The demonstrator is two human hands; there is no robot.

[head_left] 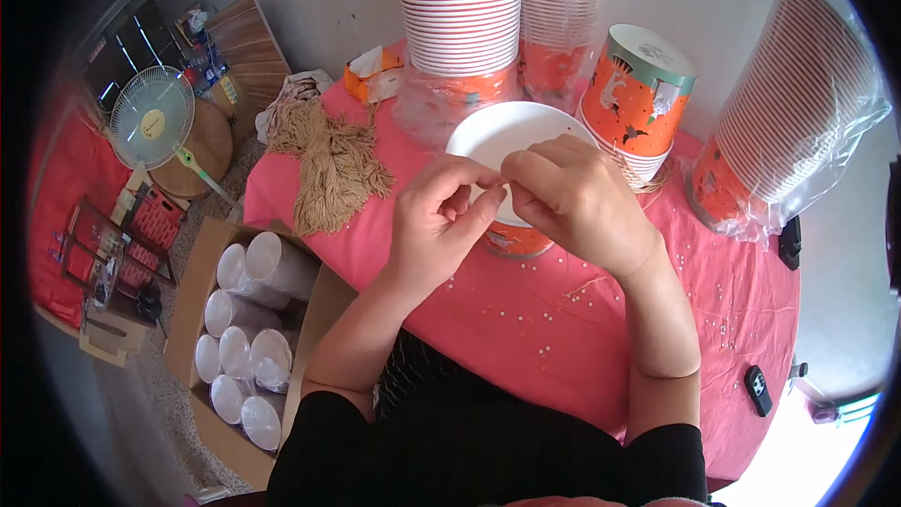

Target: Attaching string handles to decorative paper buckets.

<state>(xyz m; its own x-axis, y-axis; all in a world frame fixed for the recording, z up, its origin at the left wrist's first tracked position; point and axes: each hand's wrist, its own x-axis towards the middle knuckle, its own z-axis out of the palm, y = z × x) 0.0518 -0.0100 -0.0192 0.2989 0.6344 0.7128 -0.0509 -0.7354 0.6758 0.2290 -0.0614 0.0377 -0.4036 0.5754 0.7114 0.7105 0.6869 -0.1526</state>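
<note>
A pale green fan (153, 119) stands at left and a black remote (757, 391) lies at right.

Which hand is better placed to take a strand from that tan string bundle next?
Probably the left hand: it is nearer the tan string bundle, with pink tablecloth between. The right hand is farther off, over the orange paper bucket. Both are pinching; anything held is too small to tell.

We bring our left hand (436, 216) and right hand (587, 202) together above an orange tub (516, 240); anything between the fingertips is too small to tell. On our pink cloth (572, 347) stand tall stacks (460, 19), with twine (328, 169) leftward and a remote (758, 390) rightward. A box (183, 343) holds clear-wrapped cups (267, 258).
</note>
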